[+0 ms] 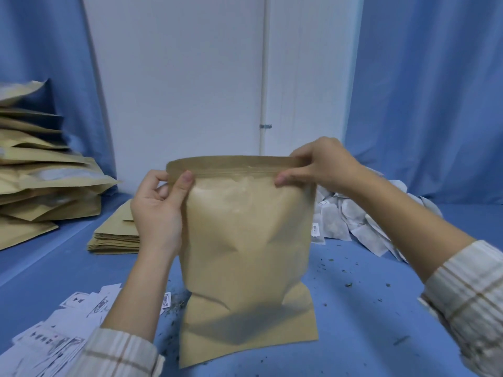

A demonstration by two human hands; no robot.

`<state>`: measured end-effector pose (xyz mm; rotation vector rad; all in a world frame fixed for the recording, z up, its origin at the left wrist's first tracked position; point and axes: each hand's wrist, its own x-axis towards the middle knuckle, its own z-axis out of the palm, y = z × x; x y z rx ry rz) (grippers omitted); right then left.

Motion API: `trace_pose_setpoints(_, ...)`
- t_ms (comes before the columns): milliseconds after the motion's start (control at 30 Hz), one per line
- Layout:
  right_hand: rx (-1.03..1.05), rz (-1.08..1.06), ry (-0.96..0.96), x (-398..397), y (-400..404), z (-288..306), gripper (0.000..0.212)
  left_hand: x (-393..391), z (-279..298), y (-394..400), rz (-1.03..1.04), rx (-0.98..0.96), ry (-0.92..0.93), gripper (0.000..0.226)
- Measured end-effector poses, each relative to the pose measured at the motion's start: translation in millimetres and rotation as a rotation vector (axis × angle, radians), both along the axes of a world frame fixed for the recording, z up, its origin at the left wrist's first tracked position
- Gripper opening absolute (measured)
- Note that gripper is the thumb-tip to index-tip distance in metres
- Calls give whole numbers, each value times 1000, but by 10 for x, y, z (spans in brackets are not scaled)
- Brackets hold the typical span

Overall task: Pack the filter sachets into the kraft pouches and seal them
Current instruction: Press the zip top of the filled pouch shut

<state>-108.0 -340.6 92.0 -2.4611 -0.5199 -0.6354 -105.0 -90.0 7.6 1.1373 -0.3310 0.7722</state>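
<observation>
A filled kraft pouch (247,248) stands upright on the blue table in the middle of the view, its belly bulging. My left hand (159,205) pinches the pouch's top left corner at the zip strip, thumb in front. My right hand (321,164) pinches the top right end of the same strip. The mouth looks pressed flat between the two hands. A heap of white filter sachets (353,221) lies behind the pouch to the right, partly hidden by my right forearm.
A low stack of flat empty kraft pouches (117,235) lies left of the pouch. A tall pile of filled pouches (40,175) rises at the far left. Printed paper labels (68,325) are scattered at the front left. Dark crumbs dot the blue table (367,322).
</observation>
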Motion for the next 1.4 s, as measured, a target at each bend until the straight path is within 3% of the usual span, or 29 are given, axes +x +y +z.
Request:
trace_pose_setpoints(200, 439, 147, 70, 9, -161, -266, 20, 19, -96, 61, -86, -19, 61, 22)
trace_pose_setpoints(300, 629, 257, 131, 71, -159, -537, 27, 3, -269, 149, -256, 100, 243, 46)
trace_pose_setpoints(367, 715, 333, 230, 65, -162, -807, 11, -40, -473, 175, -353, 195, 354, 62)
trace_pose_setpoints(400, 747, 354, 295, 68, -161, -970, 13, -71, -585, 176, -391, 221, 405, 69)
trace_pose_setpoints(467, 771, 364, 425, 41, -143, -1315, 41, -145, -777, 170, -450, 236, 478, 77)
trace_pose_setpoints(600, 772, 408, 678, -62, -33, -1786, 57, -218, -925, 194, -383, 209, 471, 68)
trace_pose_setpoints(800, 1027, 311, 518, -56, 197, -1781, 53, -186, -674, 148, -264, 278, 410, 43)
trace_pose_setpoints(867, 1084, 315, 491, -23, 298, -1714, 47, -184, -581, 273, -246, 367, 499, 45)
trace_pose_setpoints(967, 1159, 345, 506, 28, 584, -1622, 44, -226, -528, 623, -415, 411, 727, 60)
trace_pose_setpoints(1033, 1190, 375, 566, 65, 862, -1568, 42, -277, -490, 903, -477, 328, 779, 51)
trace_pose_setpoints(1133, 1267, 442, 634, 176, 1357, -1437, 25, -321, -472, 1414, -488, 78, 709, 33)
trace_pose_setpoints(1300, 1428, 540, 739, 420, 2445, -1105, 29, -415, -455, 2071, -580, -508, 421, 56)
trace_pose_setpoints(1400, 1565, 559, 748, 650, 3636, -587, 40, -345, -360, 2381, -482, -595, 387, 55)
